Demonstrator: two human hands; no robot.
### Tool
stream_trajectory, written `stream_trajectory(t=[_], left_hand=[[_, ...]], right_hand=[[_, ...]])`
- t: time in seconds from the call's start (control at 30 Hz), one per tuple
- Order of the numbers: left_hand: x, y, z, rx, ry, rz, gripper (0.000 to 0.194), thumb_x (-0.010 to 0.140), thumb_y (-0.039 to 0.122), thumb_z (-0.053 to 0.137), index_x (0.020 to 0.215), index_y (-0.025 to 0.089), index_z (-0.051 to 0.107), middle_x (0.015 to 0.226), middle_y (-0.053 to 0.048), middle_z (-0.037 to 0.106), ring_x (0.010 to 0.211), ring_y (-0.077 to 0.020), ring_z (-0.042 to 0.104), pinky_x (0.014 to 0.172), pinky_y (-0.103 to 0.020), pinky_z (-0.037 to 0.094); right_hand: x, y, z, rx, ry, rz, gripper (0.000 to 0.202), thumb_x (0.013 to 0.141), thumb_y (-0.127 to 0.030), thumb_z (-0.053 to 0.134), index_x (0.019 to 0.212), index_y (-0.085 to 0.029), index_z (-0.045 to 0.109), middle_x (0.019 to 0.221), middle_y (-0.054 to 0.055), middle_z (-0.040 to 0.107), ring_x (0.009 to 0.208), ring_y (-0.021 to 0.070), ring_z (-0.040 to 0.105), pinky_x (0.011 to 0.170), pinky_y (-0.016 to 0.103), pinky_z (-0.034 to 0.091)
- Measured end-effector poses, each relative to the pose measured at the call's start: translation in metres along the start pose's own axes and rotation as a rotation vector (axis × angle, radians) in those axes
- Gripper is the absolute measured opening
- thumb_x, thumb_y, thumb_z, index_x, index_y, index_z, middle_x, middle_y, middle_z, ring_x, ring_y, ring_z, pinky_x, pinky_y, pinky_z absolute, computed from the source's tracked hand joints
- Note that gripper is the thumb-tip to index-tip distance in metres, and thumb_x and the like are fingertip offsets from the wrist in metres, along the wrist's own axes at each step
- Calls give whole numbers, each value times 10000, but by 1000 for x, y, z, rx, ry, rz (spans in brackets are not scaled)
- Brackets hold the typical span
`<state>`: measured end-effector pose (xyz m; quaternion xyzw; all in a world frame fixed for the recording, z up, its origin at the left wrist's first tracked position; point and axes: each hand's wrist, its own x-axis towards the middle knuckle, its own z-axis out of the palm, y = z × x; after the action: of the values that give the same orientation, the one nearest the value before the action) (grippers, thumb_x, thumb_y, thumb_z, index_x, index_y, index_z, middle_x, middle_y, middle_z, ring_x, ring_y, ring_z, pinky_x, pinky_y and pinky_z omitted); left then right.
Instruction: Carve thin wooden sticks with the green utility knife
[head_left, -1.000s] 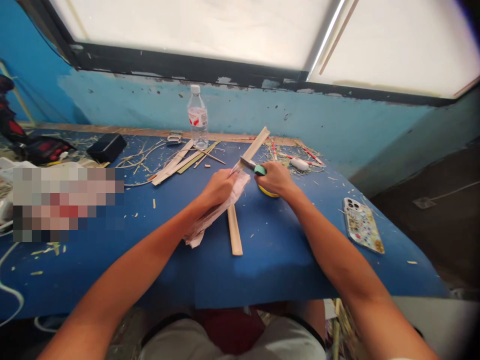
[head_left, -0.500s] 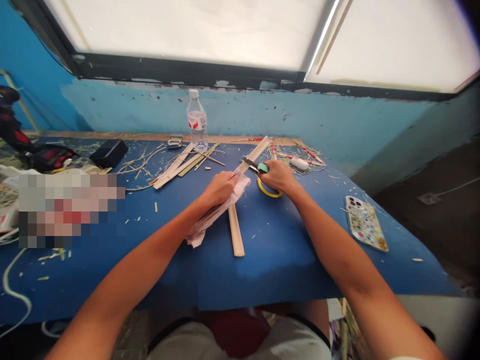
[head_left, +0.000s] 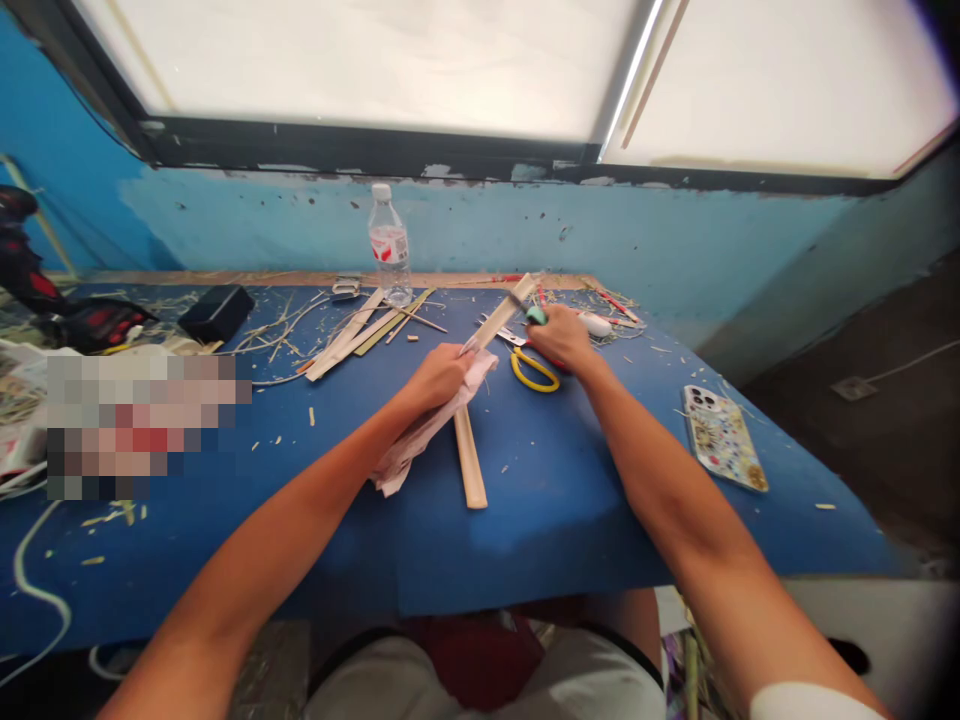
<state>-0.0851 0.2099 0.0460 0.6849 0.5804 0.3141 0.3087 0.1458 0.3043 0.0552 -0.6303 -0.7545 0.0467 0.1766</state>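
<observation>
My left hand (head_left: 441, 374) grips a long pale bamboo strip (head_left: 471, 470) through a crumpled white cloth (head_left: 420, 432), holding it slanted on the blue table (head_left: 540, 500). The strip's far end (head_left: 510, 300) points toward the wall. My right hand (head_left: 559, 336) is closed on a knife with a green handle (head_left: 535, 314), its blade against the strip near that far end. Yellow-handled scissors (head_left: 534, 372) lie just below my right hand.
A water bottle (head_left: 389, 245) stands by the wall. Loose bamboo strips (head_left: 360, 328) and shavings litter the far table. A black box (head_left: 216, 311) sits far left, a phone (head_left: 721, 437) at right, a white cable (head_left: 30, 590) at left.
My right hand has slid the knife up along the strip toward its far end, uncovering the yellow scissors. My left hand stays put on the cloth and strip.
</observation>
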Motion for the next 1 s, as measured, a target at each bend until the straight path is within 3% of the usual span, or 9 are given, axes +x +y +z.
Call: stream_trajectory(t=[0.1, 0.33, 0.57, 0.77, 0.83, 0.93, 1.0], left_hand=[[-4, -1, -2, -23, -9, 12, 360, 926, 395, 460, 662, 179, 572, 684, -33, 576, 652, -168, 456, 649, -306, 322], [-3, -10, -7, -45, -43, 45, 411, 924, 427, 434, 811, 142, 707, 738, -36, 642, 683, -178, 514, 663, -296, 357], [-8, -2, -3, 33, -53, 24, 393, 921, 421, 456, 722, 153, 663, 692, -41, 609, 653, -171, 477, 631, -306, 333], [-10, -1, -6, -1, -42, 22, 413, 931, 429, 468, 778, 138, 719, 703, -42, 626, 665, -172, 476, 639, -301, 353], [-11, 0, -6, -10, -70, 13, 422, 935, 433, 467, 804, 136, 737, 713, -37, 631, 666, -170, 483, 656, -301, 359], [-12, 3, -4, -107, -160, 21, 404, 931, 409, 472, 903, 137, 770, 777, -29, 674, 706, -173, 535, 718, -293, 394], [-11, 4, -4, -150, -170, 8, 393, 923, 394, 474, 924, 135, 770, 792, -29, 679, 721, -176, 545, 737, -292, 399]], right_hand=[[-4, 5, -4, 7, 11, 33, 264, 819, -296, 570, 901, -155, 778, 849, 102, 760, 716, 190, 625, 584, 257, 335], [-26, -22, 12, -11, -34, -189, 259, 828, -356, 584, 863, -183, 775, 841, 102, 759, 730, 198, 643, 588, 265, 320], [4, 27, -3, 38, 15, 43, 232, 796, -290, 568, 830, -159, 757, 747, 78, 710, 639, 171, 572, 571, 270, 324], [-5, 8, 2, 88, -46, -146, 207, 791, -314, 582, 766, -169, 727, 711, 65, 689, 619, 156, 539, 562, 267, 313], [2, 19, -1, 111, 1, -83, 187, 783, -287, 571, 748, -167, 711, 678, 61, 664, 589, 154, 522, 547, 273, 302], [15, 54, -8, 148, 146, 186, 221, 824, -305, 539, 745, -166, 691, 626, 58, 621, 563, 167, 516, 546, 282, 313], [18, 68, -10, 163, 137, 223, 210, 825, -309, 548, 731, -172, 677, 622, 54, 617, 581, 176, 532, 560, 284, 327]])
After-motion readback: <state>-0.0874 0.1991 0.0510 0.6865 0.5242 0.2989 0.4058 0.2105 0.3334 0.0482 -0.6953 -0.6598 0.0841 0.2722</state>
